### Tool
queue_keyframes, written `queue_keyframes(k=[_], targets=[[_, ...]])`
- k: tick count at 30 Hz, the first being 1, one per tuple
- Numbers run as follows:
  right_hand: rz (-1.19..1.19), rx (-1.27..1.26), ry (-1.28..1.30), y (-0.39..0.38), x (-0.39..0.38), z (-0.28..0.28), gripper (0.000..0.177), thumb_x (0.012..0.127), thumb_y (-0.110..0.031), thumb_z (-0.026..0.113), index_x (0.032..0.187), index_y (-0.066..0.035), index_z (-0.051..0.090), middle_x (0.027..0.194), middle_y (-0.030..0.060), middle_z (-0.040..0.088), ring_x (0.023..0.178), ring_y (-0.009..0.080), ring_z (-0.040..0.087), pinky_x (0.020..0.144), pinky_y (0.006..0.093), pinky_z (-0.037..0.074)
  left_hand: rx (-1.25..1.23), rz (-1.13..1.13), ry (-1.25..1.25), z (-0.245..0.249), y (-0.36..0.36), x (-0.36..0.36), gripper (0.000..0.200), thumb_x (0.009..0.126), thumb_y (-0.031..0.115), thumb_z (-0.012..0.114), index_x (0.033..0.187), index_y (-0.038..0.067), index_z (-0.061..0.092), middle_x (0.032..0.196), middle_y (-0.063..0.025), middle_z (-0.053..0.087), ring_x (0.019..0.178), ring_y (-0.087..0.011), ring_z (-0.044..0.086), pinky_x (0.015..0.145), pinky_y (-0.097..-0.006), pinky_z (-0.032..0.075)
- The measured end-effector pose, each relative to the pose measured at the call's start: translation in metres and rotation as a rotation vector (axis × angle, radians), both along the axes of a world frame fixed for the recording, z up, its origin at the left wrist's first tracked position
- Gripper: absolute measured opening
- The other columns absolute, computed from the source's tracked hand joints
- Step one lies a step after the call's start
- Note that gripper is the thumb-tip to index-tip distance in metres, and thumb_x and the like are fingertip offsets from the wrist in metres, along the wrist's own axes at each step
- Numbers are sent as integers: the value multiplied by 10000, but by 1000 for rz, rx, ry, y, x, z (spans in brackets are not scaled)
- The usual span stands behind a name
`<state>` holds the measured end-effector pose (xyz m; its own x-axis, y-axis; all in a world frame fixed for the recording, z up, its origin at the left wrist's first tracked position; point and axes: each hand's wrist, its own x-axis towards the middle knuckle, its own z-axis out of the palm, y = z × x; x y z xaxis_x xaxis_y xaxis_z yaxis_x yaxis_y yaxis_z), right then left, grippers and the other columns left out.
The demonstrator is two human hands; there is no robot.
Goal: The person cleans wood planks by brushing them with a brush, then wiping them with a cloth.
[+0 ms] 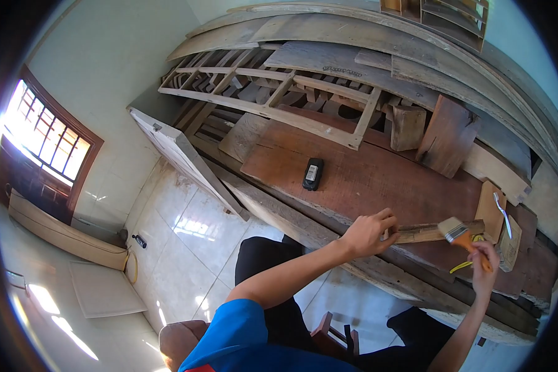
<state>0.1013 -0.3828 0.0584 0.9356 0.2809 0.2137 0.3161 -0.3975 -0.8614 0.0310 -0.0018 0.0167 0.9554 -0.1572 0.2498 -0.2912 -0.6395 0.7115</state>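
My right hand (485, 263) is closed round the orange handle of a paintbrush (454, 229). The brush's pale bristles point up and left, over a narrow wooden strip (423, 232). At the strip's left end my left hand (371, 234) has its fingers curled and appears to pinch it; the exact contact is partly hidden. A white and blue toothbrush (503, 214) lies on small wood pieces to the right. Something thin and yellow (460, 267) shows beside my right hand. A black device with a grey face (313, 174) rests on the reddish-brown board (366, 170).
Long planks (328, 28) are stacked behind the board, with a wooden lattice frame (273, 96) on top. Upright wood blocks (447, 136) stand at the back right. A white panel (186, 161) leans at the left end. Below are the tiled floor (192, 239) and a reddish stool (328, 335).
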Motion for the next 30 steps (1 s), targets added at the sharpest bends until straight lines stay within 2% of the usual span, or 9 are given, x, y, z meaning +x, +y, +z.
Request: queue_keyframes(k=[3, 7, 13, 17, 20, 23, 27, 29, 30], targets=[[-141, -81, -220, 4, 8, -8, 139, 1005, -67, 678, 1121, 7, 661, 929, 55, 641, 843, 113, 622, 777, 270, 495, 5, 6, 3, 1, -1, 3, 197, 985, 252, 720, 1002, 67, 653, 1046, -105, 644, 850, -346, 718, 738, -473, 591], [177, -56, 25, 26, -13, 2, 142, 1053, -88, 623, 1161, 1, 649, 907, 39, 628, 799, 89, 607, 686, 242, 472, 15, 1, 1, -2, -1, 2, 197, 984, 252, 719, 1005, 68, 649, 1061, -107, 639, 848, -357, 716, 737, -480, 588], [-232, 46, -26, 11, -1, 2, 132, 1092, -99, 579, 1175, -34, 660, 860, 18, 619, 746, 68, 604, 624, 206, 450, 5, 11, -1, 2, 0, -3, 192, 979, 248, 725, 1010, 73, 654, 1070, -109, 636, 839, -365, 715, 731, -486, 589], [141, -72, -4, 39, -29, 9, 170, 1088, -148, 632, 1203, -29, 669, 868, 25, 651, 759, 69, 609, 668, 230, 484, 16, 5, -26, 5, 3, -9, 178, 975, 241, 735, 1025, 83, 672, 1090, -110, 641, 847, -357, 723, 742, -481, 596], [17, -24, 129, 34, -25, 11, 183, 1065, -128, 662, 1210, -16, 671, 895, 37, 667, 783, 80, 622, 707, 239, 494, -24, 5, -40, 5, 3, -13, 183, 970, 241, 744, 1049, 86, 687, 1131, -108, 653, 865, -348, 731, 763, -470, 608], [-105, -84, 23, 33, -22, 4, 207, 1042, -103, 683, 1225, -11, 655, 904, 51, 670, 799, 102, 631, 722, 254, 494, -2, -8, -62, 2, 5, -15, 193, 968, 243, 747, 1074, 90, 696, 1171, -105, 663, 891, -340, 740, 779, -458, 616], [-34, -163, 24, 57, -36, 1, 292, 1005, -134, 731, 1256, -30, 623, 969, 126, 732, 843, 173, 694, 766, 310, 534, 43, -4, -13, 6, 4, -19, 188, 975, 242, 743, 1084, 96, 697, 1208, -101, 663, 925, -327, 751, 789, -456, 623], [27, -263, -213, 73, -43, -3, 310, 1024, -108, 694, 1303, -27, 585, 952, 111, 713, 823, 145, 688, 753, 296, 555, 35, -1, 0, 7, 5, -21, 190, 978, 246, 740, 1092, 99, 698, 1221, -102, 662, 931, -321, 756, 794, -452, 628], [27, -217, -175, 80, -49, -7, 326, 1003, -145, 729, 1286, -41, 607, 947, 131, 730, 833, 204, 724, 754, 327, 565, 27, 4, 8, 8, 2, -20, 191, 980, 248, 739, 1095, 101, 698, 1227, -102, 662, 933, -318, 758, 796, -450, 630]])
